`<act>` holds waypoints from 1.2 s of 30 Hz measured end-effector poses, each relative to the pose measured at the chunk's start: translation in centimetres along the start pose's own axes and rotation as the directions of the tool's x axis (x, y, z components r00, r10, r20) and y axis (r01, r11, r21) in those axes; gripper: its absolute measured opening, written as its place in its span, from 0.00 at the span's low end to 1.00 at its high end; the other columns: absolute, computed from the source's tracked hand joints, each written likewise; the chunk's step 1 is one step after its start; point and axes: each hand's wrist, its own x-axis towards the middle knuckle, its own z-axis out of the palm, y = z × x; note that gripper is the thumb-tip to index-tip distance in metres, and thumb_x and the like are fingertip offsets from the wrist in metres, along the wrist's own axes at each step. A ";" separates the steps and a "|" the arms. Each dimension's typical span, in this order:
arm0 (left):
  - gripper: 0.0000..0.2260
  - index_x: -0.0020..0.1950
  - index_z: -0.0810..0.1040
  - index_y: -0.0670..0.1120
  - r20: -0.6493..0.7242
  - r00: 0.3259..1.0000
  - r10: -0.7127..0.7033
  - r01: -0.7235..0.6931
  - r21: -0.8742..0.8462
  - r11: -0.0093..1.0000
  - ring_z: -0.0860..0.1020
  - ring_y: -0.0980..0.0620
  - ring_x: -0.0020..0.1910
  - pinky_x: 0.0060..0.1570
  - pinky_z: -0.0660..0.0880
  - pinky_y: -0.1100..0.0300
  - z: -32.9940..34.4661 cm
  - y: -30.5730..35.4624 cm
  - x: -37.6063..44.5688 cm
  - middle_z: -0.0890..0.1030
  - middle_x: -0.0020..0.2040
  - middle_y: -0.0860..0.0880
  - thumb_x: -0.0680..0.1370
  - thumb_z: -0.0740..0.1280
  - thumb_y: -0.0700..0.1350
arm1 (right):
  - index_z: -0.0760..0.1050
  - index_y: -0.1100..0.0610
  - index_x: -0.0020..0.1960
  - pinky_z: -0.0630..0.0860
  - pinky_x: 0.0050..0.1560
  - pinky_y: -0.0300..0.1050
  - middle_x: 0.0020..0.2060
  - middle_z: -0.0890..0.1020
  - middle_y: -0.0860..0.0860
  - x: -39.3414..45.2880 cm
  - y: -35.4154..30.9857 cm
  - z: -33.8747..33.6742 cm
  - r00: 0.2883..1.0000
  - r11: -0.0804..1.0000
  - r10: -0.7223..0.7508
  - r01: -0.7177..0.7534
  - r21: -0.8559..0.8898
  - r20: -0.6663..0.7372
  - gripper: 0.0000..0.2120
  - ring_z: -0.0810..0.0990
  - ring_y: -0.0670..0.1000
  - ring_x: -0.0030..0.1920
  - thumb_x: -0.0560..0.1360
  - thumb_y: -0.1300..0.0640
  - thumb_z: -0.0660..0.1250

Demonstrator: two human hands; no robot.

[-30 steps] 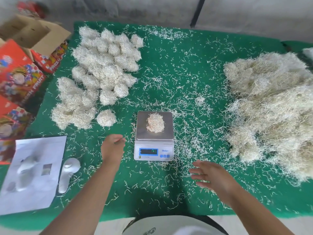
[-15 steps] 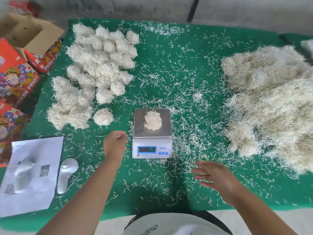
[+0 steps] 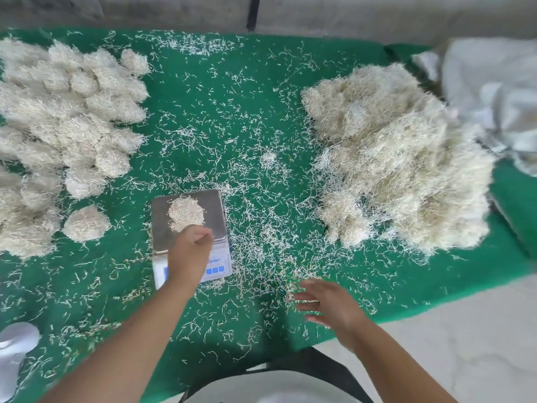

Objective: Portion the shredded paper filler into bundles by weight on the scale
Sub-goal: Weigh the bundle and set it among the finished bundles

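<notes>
A small digital scale (image 3: 162,231) sits on the green mat (image 3: 220,106) with a small bundle of shredded paper (image 3: 186,213) on its steel platform. My left hand (image 3: 189,253) hovers over the scale's front and hides the display. Its fingers are curled together, pinching a few strands at the near edge of that bundle. My right hand (image 3: 327,303) is held flat, fingers spread, over loose strands near the mat's front edge. A large loose pile of filler (image 3: 401,170) lies to the right.
Several finished bundles (image 3: 72,117) are heaped at the left, with one single bundle (image 3: 85,223) nearest the scale. Loose strands cover the mat. A white sack (image 3: 494,91) lies at the far right. A white device (image 3: 14,353) sits at the bottom left.
My left hand has moved from beside the scale to over its front, reaching the bundle. My right hand has stayed low over the mat. The view has swung to the right.
</notes>
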 end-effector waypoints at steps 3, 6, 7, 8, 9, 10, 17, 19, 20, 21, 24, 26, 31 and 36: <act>0.04 0.52 0.83 0.54 0.129 0.991 0.041 -0.052 0.081 0.995 0.83 0.52 0.50 0.53 0.80 0.48 4.0 1.0 -2.0 0.85 0.50 0.55 0.81 0.70 0.45 | 0.81 0.49 0.60 0.85 0.51 0.50 0.55 0.87 0.49 1.2 0.4 -2.5 0.998 0.999 -0.010 0.013 0.040 -0.063 0.07 0.88 0.52 0.51 0.84 0.50 0.67; 0.05 0.52 0.82 0.53 0.208 0.977 0.036 -0.068 0.153 0.986 0.83 0.52 0.49 0.51 0.81 0.48 6.9 2.0 -4.0 0.85 0.48 0.55 0.82 0.69 0.44 | 0.79 0.48 0.62 0.85 0.47 0.48 0.59 0.83 0.49 3.3 0.2 -5.6 0.994 0.997 -0.045 0.050 0.052 -0.097 0.09 0.87 0.53 0.52 0.85 0.56 0.65; 0.04 0.53 0.82 0.53 0.224 0.974 0.032 -0.075 0.186 0.980 0.83 0.52 0.49 0.51 0.81 0.48 7.5 2.3 -4.6 0.85 0.49 0.55 0.82 0.69 0.44 | 0.78 0.48 0.65 0.85 0.44 0.46 0.60 0.83 0.50 4.2 0.1 -6.6 0.993 0.997 -0.067 0.071 0.039 -0.094 0.11 0.87 0.53 0.52 0.86 0.58 0.63; 0.04 0.54 0.82 0.53 0.238 0.971 0.026 -0.080 0.222 0.972 0.83 0.53 0.49 0.52 0.81 0.49 8.0 2.6 -5.3 0.84 0.50 0.55 0.82 0.69 0.44 | 0.76 0.48 0.68 0.85 0.43 0.47 0.59 0.83 0.51 5.3 0.1 -7.7 0.992 0.996 -0.088 0.089 0.016 -0.094 0.14 0.86 0.53 0.51 0.86 0.60 0.63; 0.05 0.55 0.82 0.53 0.248 0.969 0.017 -0.082 0.253 0.964 0.83 0.54 0.50 0.52 0.81 0.50 8.4 2.9 -5.8 0.84 0.51 0.56 0.82 0.69 0.45 | 0.75 0.48 0.71 0.86 0.45 0.52 0.58 0.84 0.53 6.4 0.0 -8.8 0.989 0.994 -0.109 0.108 -0.020 -0.103 0.16 0.86 0.55 0.50 0.85 0.60 0.63; 0.05 0.55 0.82 0.53 0.258 0.966 0.005 -0.081 0.287 0.954 0.83 0.55 0.50 0.53 0.81 0.51 8.8 3.0 -6.4 0.84 0.51 0.57 0.82 0.68 0.45 | 0.73 0.48 0.73 0.86 0.50 0.59 0.55 0.84 0.55 7.8 -0.2 -9.7 0.984 0.990 -0.133 0.126 -0.066 -0.118 0.18 0.85 0.56 0.48 0.85 0.60 0.64; 0.03 0.53 0.81 0.54 0.204 0.977 -0.060 -0.048 0.488 0.871 0.83 0.62 0.38 0.36 0.80 0.64 11.0 3.2 -9.0 0.85 0.46 0.57 0.81 0.69 0.46 | 0.67 0.44 0.79 0.82 0.39 0.41 0.79 0.62 0.61 17.6 -2.4 -14.2 0.958 0.971 -0.201 0.168 -0.170 -0.206 0.30 0.72 0.42 0.35 0.81 0.63 0.67; 0.04 0.51 0.81 0.53 0.165 0.982 -0.093 -0.003 0.505 0.863 0.84 0.60 0.38 0.37 0.83 0.58 12.0 3.1 -9.3 0.85 0.43 0.56 0.80 0.70 0.43 | 0.68 0.49 0.79 0.83 0.47 0.45 0.78 0.69 0.58 19.0 -2.4 -14.6 0.970 0.967 -0.191 0.160 -0.198 -0.150 0.28 0.73 0.40 0.35 0.82 0.63 0.66; 0.05 0.50 0.81 0.52 0.154 0.981 -0.121 0.027 0.503 0.864 0.85 0.57 0.39 0.38 0.85 0.54 12.6 3.1 -9.5 0.85 0.43 0.55 0.79 0.70 0.42 | 0.69 0.53 0.79 0.81 0.40 0.42 0.75 0.73 0.57 19.3 -2.4 -14.6 0.969 0.968 -0.193 0.162 -0.194 -0.154 0.26 0.71 0.38 0.28 0.82 0.65 0.65; 0.05 0.50 0.82 0.52 0.154 0.977 -0.148 0.053 0.493 0.868 0.85 0.54 0.40 0.39 0.85 0.51 13.3 3.2 -9.6 0.86 0.43 0.54 0.79 0.69 0.41 | 0.71 0.55 0.77 0.77 0.33 0.39 0.69 0.79 0.56 19.4 -2.2 -14.7 0.965 0.968 -0.199 0.167 -0.186 -0.172 0.24 0.68 0.38 0.22 0.82 0.66 0.64; 0.04 0.51 0.82 0.51 0.219 0.956 -0.197 0.078 0.458 0.885 0.86 0.51 0.43 0.41 0.85 0.47 15.9 3.6 -9.9 0.86 0.46 0.51 0.80 0.69 0.42 | 0.75 0.53 0.73 0.67 0.22 0.36 0.46 0.84 0.48 17.8 -1.4 -14.6 0.953 0.959 -0.240 0.205 -0.194 -0.183 0.18 0.64 0.39 0.18 0.84 0.60 0.63; 0.02 0.53 0.80 0.54 0.292 0.932 -0.216 0.082 0.411 0.908 0.86 0.53 0.47 0.42 0.85 0.52 17.8 4.4 -10.1 0.85 0.48 0.51 0.81 0.68 0.48 | 0.79 0.49 0.68 0.65 0.21 0.35 0.39 0.85 0.46 15.7 -0.5 -14.5 0.939 0.942 -0.310 0.281 -0.184 -0.152 0.14 0.66 0.39 0.19 0.83 0.55 0.64; 0.36 0.78 0.66 0.53 0.444 0.849 -0.285 0.257 0.125 0.958 0.84 0.55 0.54 0.45 0.84 0.59 22.4 6.8 -10.2 0.75 0.72 0.48 0.74 0.70 0.65 | 0.86 0.46 0.50 0.78 0.48 0.42 0.46 0.87 0.41 10.1 1.1 -14.1 0.910 0.909 -0.415 0.414 -0.048 -0.017 0.07 0.86 0.46 0.46 0.81 0.50 0.69; 0.37 0.81 0.61 0.56 0.353 0.908 -0.225 0.140 0.252 0.958 0.80 0.61 0.55 0.54 0.75 0.64 24.5 7.9 -10.3 0.65 0.80 0.47 0.76 0.76 0.54 | 0.78 0.62 0.46 0.83 0.59 0.59 0.41 0.80 0.58 8.0 1.1 -14.7 0.902 0.898 -0.424 0.406 0.171 0.081 0.21 0.83 0.56 0.44 0.79 0.42 0.71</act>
